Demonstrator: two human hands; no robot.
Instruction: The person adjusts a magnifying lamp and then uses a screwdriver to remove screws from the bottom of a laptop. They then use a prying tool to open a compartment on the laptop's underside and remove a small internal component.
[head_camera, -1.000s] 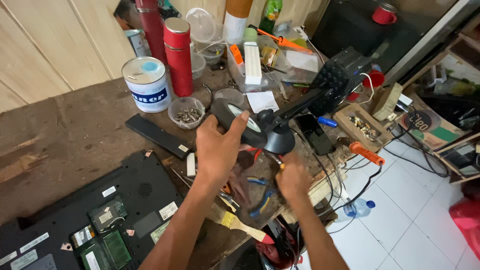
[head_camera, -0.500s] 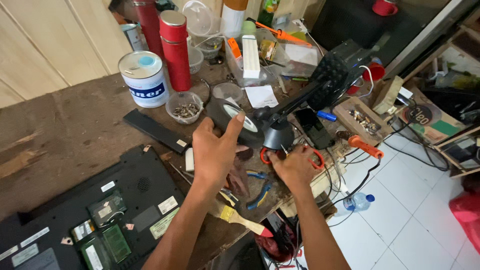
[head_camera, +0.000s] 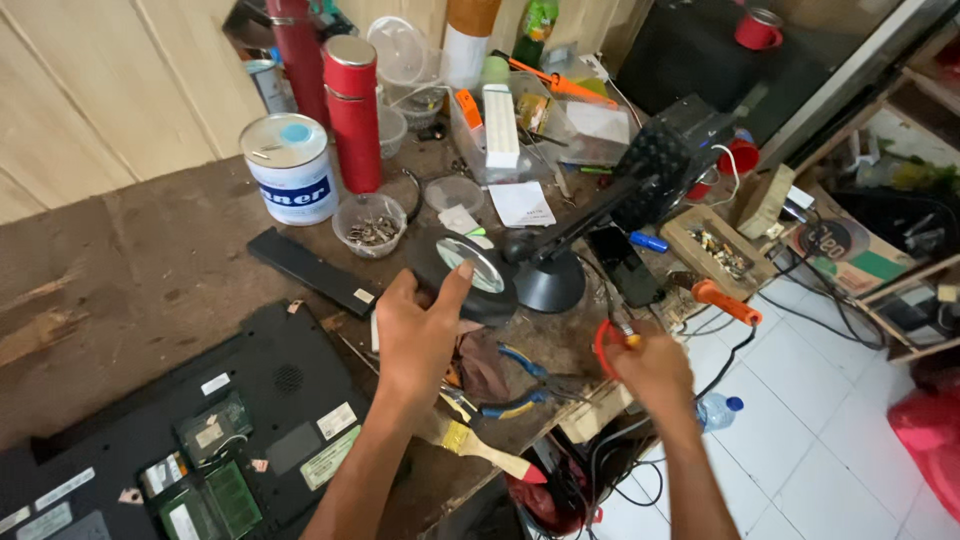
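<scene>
Left hand (head_camera: 415, 340): gripped rim of magnifier (head_camera: 468, 272), thumb up along its edge
Right hand (head_camera: 655, 365): closed on red tool (head_camera: 606, 345)
Magnifier: bench centre; laptop (head_camera: 180, 430) at 8 o'clock; pliers (head_camera: 520, 385) at 5 o'clock

Both bare forearms reach forward, hands apart.
The left hand (head_camera: 415, 335) spreads its fingers in a loose grasp; the right hand (head_camera: 655, 365) curls closed, knuckles up.

Glossy glass magnifier lens (head_camera: 470, 264), rough worn wooden bench (head_camera: 130, 270).
</scene>
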